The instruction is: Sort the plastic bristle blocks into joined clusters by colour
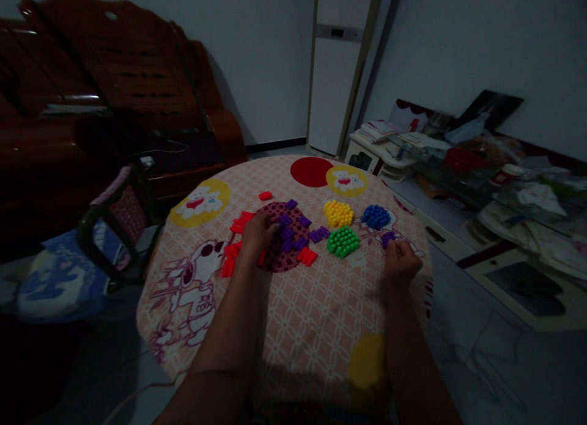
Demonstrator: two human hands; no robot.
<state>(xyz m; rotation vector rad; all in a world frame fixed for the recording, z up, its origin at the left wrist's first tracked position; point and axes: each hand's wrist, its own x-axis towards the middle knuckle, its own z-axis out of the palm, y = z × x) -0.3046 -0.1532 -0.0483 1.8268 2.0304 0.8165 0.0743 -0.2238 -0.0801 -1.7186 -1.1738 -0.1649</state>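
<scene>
My left hand (259, 232) is over the left side of the pile, its fingers bent and pressed together; whatever is in them is hidden. Beside its fingertips lie loose purple sticks (287, 234), short and plastic-looking. Red sticks (242, 222) lie around that hand, with more red ones to its right. At the table's right side, my right hand (402, 263) is closed against a small upright cluster of purple sticks (388, 238). Bunched upright nearby are yellow sticks (338, 213), green sticks (343, 241) and blue sticks (376, 216).
A patterned cloth covers the round table (307, 315). A chair (114, 223) stands at its left, a wooden sofa (123, 76) behind. To the right is a low cabinet (458, 229) piled with papers and bags. A tall white unit (337, 76) stands by the wall.
</scene>
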